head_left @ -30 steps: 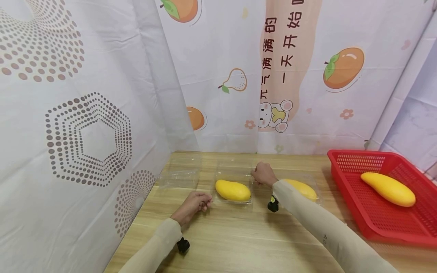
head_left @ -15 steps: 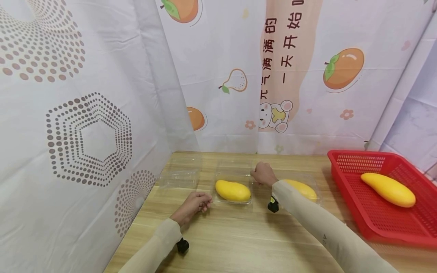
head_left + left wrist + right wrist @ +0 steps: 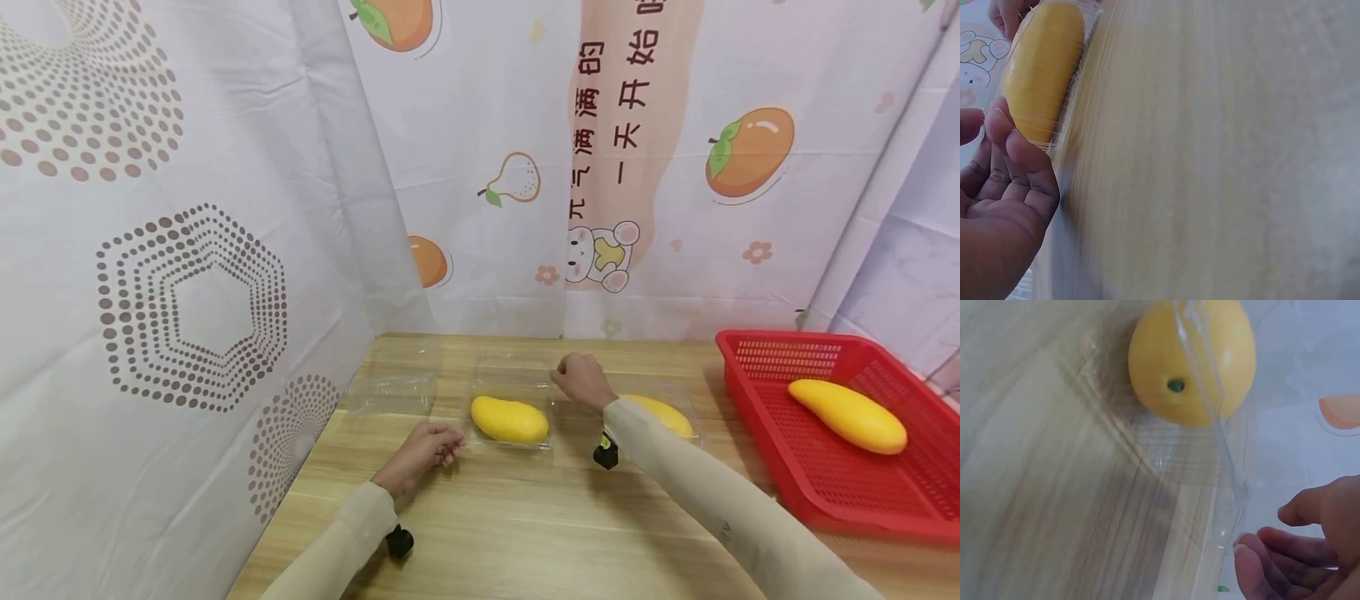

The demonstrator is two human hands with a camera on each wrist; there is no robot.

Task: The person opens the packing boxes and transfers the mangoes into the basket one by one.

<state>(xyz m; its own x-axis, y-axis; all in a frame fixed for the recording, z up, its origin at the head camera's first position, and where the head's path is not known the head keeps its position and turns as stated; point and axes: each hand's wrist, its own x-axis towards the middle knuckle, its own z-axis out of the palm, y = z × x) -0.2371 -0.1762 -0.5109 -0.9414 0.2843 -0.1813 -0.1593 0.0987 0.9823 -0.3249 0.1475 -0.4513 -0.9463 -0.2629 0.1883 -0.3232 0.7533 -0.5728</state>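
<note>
A yellow mango lies in a clear plastic clamshell box, its see-through lid laid back behind it. My left hand rests beside the box's left end with loosely bent fingers. In the left wrist view, its thumb and index fingertips are close together, right at the box edge. My right hand is at the back right of the same box. In the right wrist view, the right fingertips meet a clear corner while the thumb stays apart from the fingers.
To the left stands another clear clamshell box. At right, a second boxed mango is partly hidden by my right sleeve. Farther right, a red basket holds another mango. Printed curtains border the wooden table.
The head view has shifted slightly. My right wrist has moved a little to the right, its hand staying at the box; the left hand and the mangoes keep their places.
</note>
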